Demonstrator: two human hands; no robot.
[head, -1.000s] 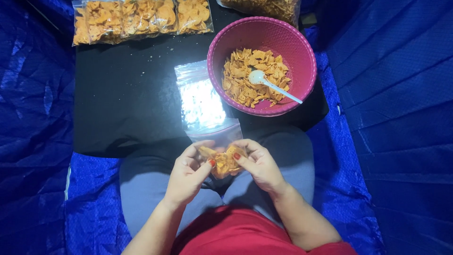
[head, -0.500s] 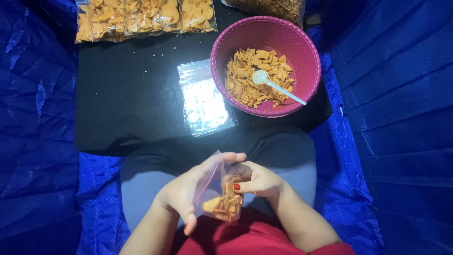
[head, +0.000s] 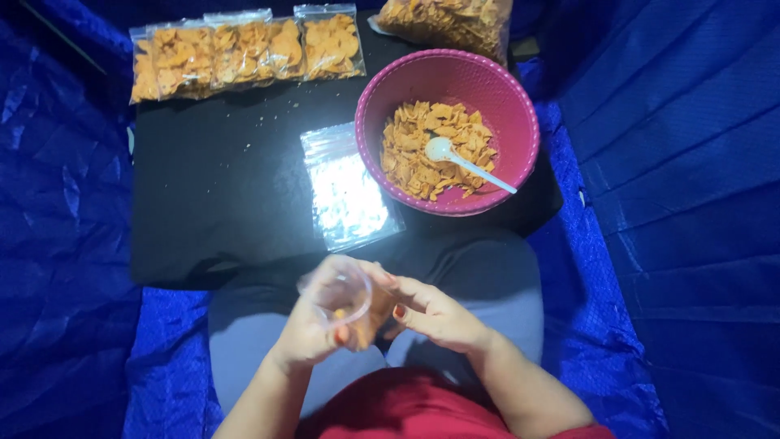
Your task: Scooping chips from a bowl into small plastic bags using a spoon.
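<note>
Two hands meet over the person's lap, both grasping one small clear bag (head: 345, 297) with its mouth held open toward the camera and a few orange chips inside: the left hand (head: 313, 329) is wrapped around the bag's side, the right hand (head: 435, 313) pinches its rim with thumb and fingertips. Just ahead of the hands runs the near edge of a black mat (head: 211, 195), and between that edge and the knuckles only the grey-clad knees show. A flat stack of empty bags (head: 348, 187) lies on the mat straight ahead of the hands, close by. Ahead and to the right sits a pink bowl (head: 520, 106) of chips, a white spoon (head: 467, 160) resting in them, its handle pointing toward the right hand's side. Four filled bags (head: 244, 53) line the mat's far edge, well apart from the hands, with a larger sack of chips (head: 447, 20) beyond the bowl. Blue tarp (head: 674, 203) rises on both sides, hemming the lap and mat closely.
</note>
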